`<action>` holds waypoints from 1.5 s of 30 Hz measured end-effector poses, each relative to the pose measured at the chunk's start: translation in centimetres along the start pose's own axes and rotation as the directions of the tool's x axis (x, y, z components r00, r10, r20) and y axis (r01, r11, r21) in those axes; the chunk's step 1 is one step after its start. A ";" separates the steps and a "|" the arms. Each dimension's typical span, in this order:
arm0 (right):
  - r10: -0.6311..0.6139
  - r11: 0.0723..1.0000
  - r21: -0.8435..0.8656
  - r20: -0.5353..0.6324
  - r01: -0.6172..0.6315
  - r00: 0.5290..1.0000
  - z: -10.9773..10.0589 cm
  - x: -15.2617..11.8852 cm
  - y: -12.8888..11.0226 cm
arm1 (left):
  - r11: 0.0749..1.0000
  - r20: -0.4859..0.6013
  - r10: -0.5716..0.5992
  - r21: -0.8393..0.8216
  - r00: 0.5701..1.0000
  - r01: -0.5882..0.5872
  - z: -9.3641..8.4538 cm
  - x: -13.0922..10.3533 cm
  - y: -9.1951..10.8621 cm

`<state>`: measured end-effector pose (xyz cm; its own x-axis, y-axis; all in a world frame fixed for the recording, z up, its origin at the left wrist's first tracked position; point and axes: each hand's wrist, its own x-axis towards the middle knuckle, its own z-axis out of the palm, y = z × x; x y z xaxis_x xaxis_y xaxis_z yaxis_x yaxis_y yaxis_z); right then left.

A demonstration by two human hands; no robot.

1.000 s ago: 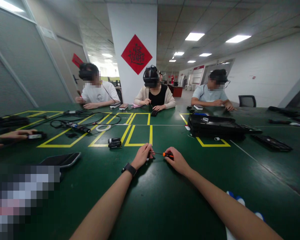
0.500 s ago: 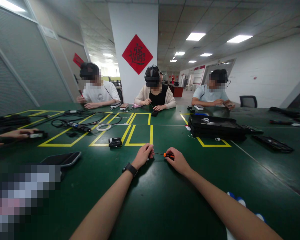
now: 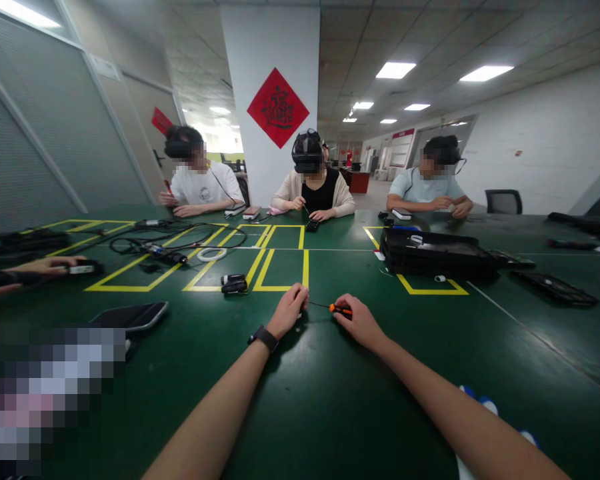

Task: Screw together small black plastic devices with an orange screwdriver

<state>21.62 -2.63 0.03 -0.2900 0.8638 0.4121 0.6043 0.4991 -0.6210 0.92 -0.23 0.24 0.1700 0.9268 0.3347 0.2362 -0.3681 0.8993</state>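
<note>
My right hand is closed round the orange-and-black handle of a screwdriver. Its thin shaft points left, toward my left hand. The fingers of my left hand are pinched together at the tip of the shaft. A small pale bit shows under them, but what they hold is mostly hidden. Just beyond my left hand lie two small black cylindrical parts, side by side on the green table.
Black trays are stacked at right, with a dark flat part beside them. Black cables and a white ring lie at left. A dark phone-like device is nearer. Several people sit around; one person's hand is at left.
The whole view has shifted slightly, so things sit a little further right. My hands keep the same pose, with the screwdriver still between them.
</note>
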 end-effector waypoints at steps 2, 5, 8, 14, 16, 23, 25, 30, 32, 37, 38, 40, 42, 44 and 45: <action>-0.013 1.000 -0.002 0.004 0.013 1.000 0.0 0.1 0.0 | 1.000 0.001 -0.006 0.005 1.000 0.006 -0.1 0.0 0.0; -0.045 0.999 -0.030 0.020 0.046 0.999 -0.1 0.3 0.0 | 1.000 0.006 -0.020 -0.006 1.000 0.020 -0.2 0.0 0.0; -0.052 0.998 -0.037 0.015 0.053 0.999 -0.1 0.2 0.0 | 1.000 0.006 0.004 -0.031 1.000 -0.004 -0.3 0.2 -0.2; -0.014 1.000 -0.005 -0.001 0.014 1.000 -0.1 0.0 -0.1 | 1.000 -0.018 0.027 -0.005 0.999 -0.027 -0.1 0.2 -0.4; -0.016 1.000 -0.009 0.003 0.016 1.000 -0.1 0.1 -0.1 | 0.999 -0.015 0.028 -0.015 0.999 -0.029 0.0 0.1 -0.3; -0.050 0.998 -0.028 0.017 0.050 0.999 -0.1 0.2 0.0 | 0.999 -0.009 -0.015 -0.044 1.000 0.014 -0.2 0.2 0.2; -0.047 0.999 -0.018 0.002 0.047 0.999 -0.1 0.1 0.0 | 0.999 0.000 -0.010 -0.050 1.000 0.010 -0.2 0.2 0.2; -0.018 1.000 -0.004 -0.007 0.018 1.000 0.0 0.1 0.3 | 0.992 0.047 -0.047 -0.116 0.998 0.052 -0.2 0.4 0.0; -0.016 1.000 -0.017 -0.008 0.016 1.000 0.1 0.3 0.4 | 0.992 0.055 -0.062 -0.106 0.997 0.068 -0.2 0.4 -0.2; -0.037 0.998 -0.055 0.003 0.037 0.999 0.1 0.3 0.4 | 0.997 -0.006 -0.041 0.058 0.999 0.042 -0.1 0.4 -0.4; -0.034 0.998 -0.057 -0.001 0.034 0.999 0.1 0.3 0.4 | 0.995 -0.015 -0.038 0.090 0.999 0.039 0.0 0.3 -0.4; -0.018 0.998 -0.056 -0.017 0.017 1.000 0.0 0.2 0.3 | 0.991 -0.019 -0.033 0.127 0.999 0.035 0.0 0.3 -0.4; -0.005 0.999 -0.050 -0.022 0.004 1.000 -0.1 0.1 0.2 | 0.991 -0.011 -0.028 0.134 1.000 0.029 0.0 0.2 -0.3; 0.003 0.999 -0.040 -0.018 -0.004 1.000 -0.1 0.1 0.3 | 0.992 -0.006 -0.023 0.123 1.000 0.024 0.0 0.1 -0.3; 0.006 0.999 -0.037 -0.015 -0.007 1.000 -0.1 0.2 0.3 | 0.993 -0.008 -0.023 0.116 1.000 0.024 0.0 0.1 -0.2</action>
<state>21.79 -2.35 -0.05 -0.2747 0.8657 0.4185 0.6335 0.4903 -0.5985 0.91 -0.06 0.03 0.1565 0.9358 0.3159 0.3498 -0.3516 0.8683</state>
